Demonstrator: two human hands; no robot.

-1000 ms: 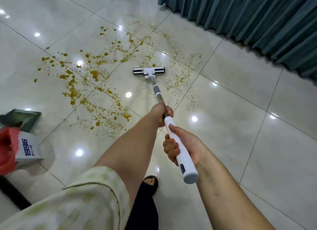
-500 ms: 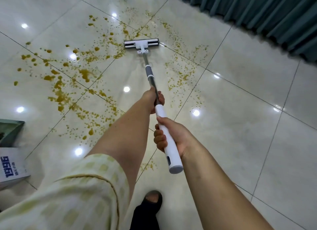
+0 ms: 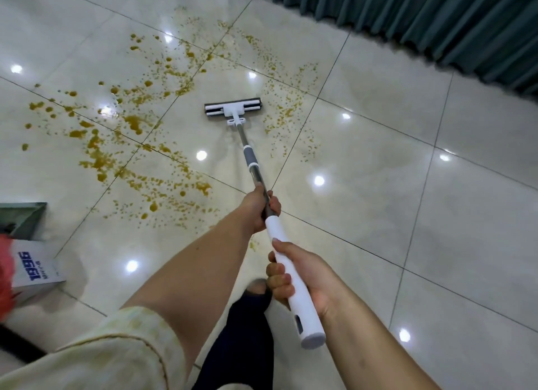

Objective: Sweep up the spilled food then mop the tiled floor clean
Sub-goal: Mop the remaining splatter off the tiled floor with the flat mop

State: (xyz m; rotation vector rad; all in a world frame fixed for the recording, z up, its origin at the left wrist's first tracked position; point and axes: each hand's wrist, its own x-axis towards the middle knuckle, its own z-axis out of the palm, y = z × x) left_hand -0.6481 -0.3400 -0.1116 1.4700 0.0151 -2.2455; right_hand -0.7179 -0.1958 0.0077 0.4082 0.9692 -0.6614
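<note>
A white flat mop head (image 3: 233,110) lies on the glossy tiled floor (image 3: 407,200), at the end of a long pole (image 3: 251,159). My left hand (image 3: 257,210) grips the pole where the metal meets the white handle. My right hand (image 3: 294,273) grips the white handle (image 3: 302,305) nearer its butt end. Yellow-brown spilled food (image 3: 116,139) is spattered over the tiles left of the mop head, with finer specks (image 3: 288,110) to its right. The strip of floor between the mop head and my hands looks wiped, with faint streaks.
A green dustpan (image 3: 26,219) and a white box with blue print (image 3: 35,267) sit at the left edge, next to something red (image 3: 4,267). Teal curtains (image 3: 422,14) hang along the upper right. My dark-socked foot (image 3: 247,308) stands below the handle.
The mop head was pushed forward into the spill half a second ago. It now lies pulled back toward me, and my hands have drawn the handle back with it.
</note>
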